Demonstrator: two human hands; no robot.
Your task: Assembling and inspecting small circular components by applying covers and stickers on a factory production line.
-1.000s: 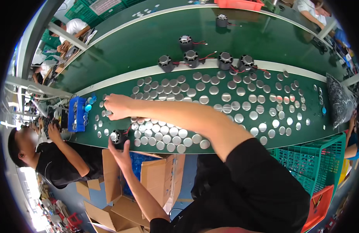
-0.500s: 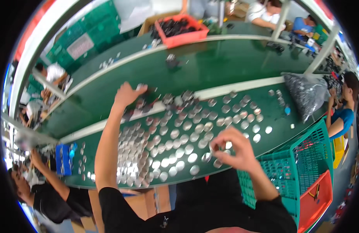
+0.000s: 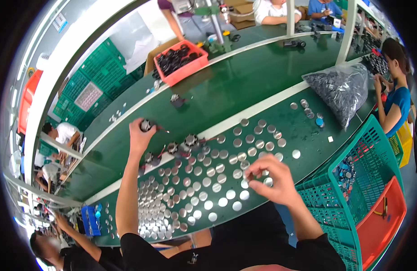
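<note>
My left hand is above the green bench, its thumb and fingers closed on a small black-and-silver motor-like part with a thin lead. Similar motor-like parts stand in a row along the pale divider strip, just right of my left wrist. Over the right side of the spread of round silver discs, my right hand has thumb and fingertips curled into a pinch. Something small and dark shows at those fingertips; its kind cannot be made out. Another motor-like part lies farther back, beyond the strip.
A red crate of black parts is at the back. On the right are a clear bag of dark pieces and a green basket with a red tray. A blue bin stands at left. Co-workers sit around.
My left hand has lifted a motor-like part off the row by the strip. My right hand keeps its pinch over the discs. The whole view has shifted and tilted.
</note>
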